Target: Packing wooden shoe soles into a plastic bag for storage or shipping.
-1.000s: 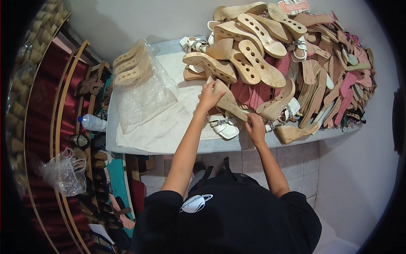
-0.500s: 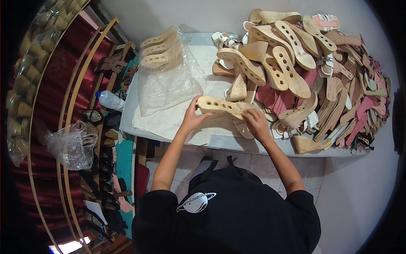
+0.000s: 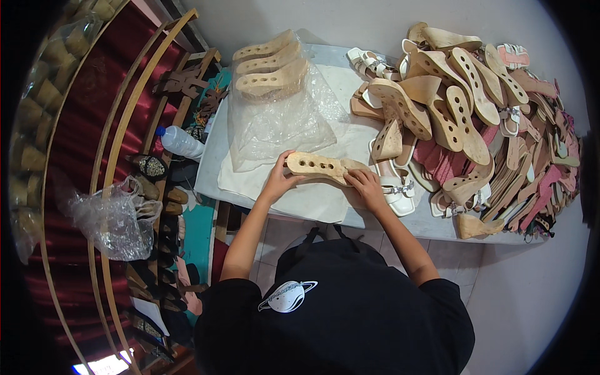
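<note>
Between my hands is a pale wooden wedge shoe sole with a row of round holes, held level above the table's near edge. My left hand grips its left end, thumb in front. My right hand is closed on its other end, where the fingers partly cover it. Just beyond lies a clear plastic bag with several similar wooden soles stacked at its far end. Right of my right hand sits a white strappy sandal with a decorated band.
A big heap of wooden soles, flat insoles and pink pieces covers the table's right side. At left are a water bottle, a wooden rack and a hanging plastic bag. White cloth lies under my hands.
The view has shifted, so the table things appear farther right. The held sole has moved left relative to the heap, uncovering the white sandal. Both hands keep their hold.
</note>
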